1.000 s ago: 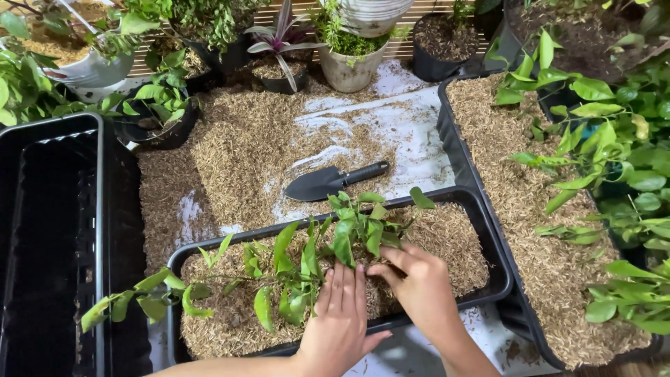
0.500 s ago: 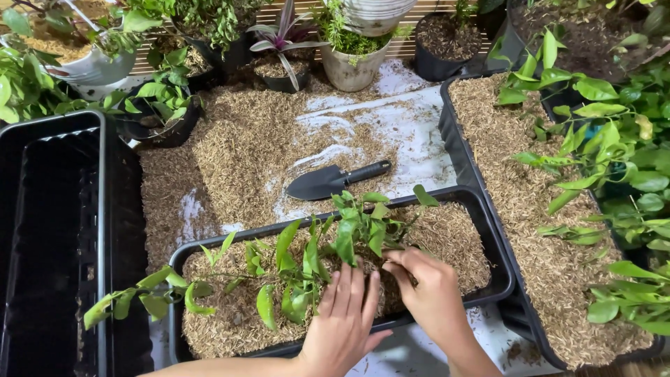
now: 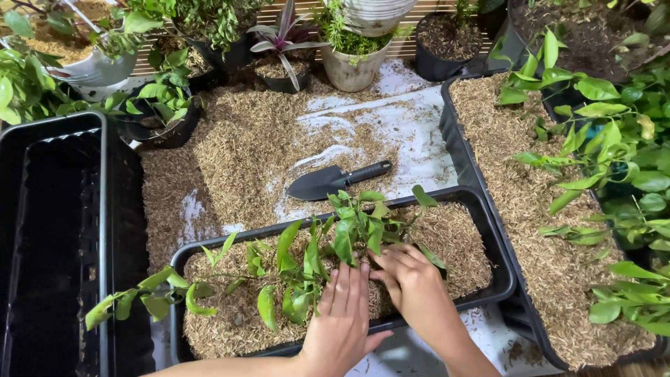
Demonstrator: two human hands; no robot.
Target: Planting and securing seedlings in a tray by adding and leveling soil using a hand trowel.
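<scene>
Here, a leafy plant (image 3: 328, 244) is pressed into the husk-filled black tray (image 3: 497, 265) by the left hand (image 3: 342, 314) (flat, fingers extended) and the right hand (image 3: 412, 283) (fingers curled at the stem base). Beyond the tray's far rim a black trowel (image 3: 335, 180) is laid on open, husk-strewn floor.

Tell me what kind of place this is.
Likely a home gardening or potting spot. Potted plants line the far edge, black planter trays hold loose husk-like mix, and a small black hand trowel lies on the husk-strewn surface, while both hands press around a leafy green plant.
</scene>
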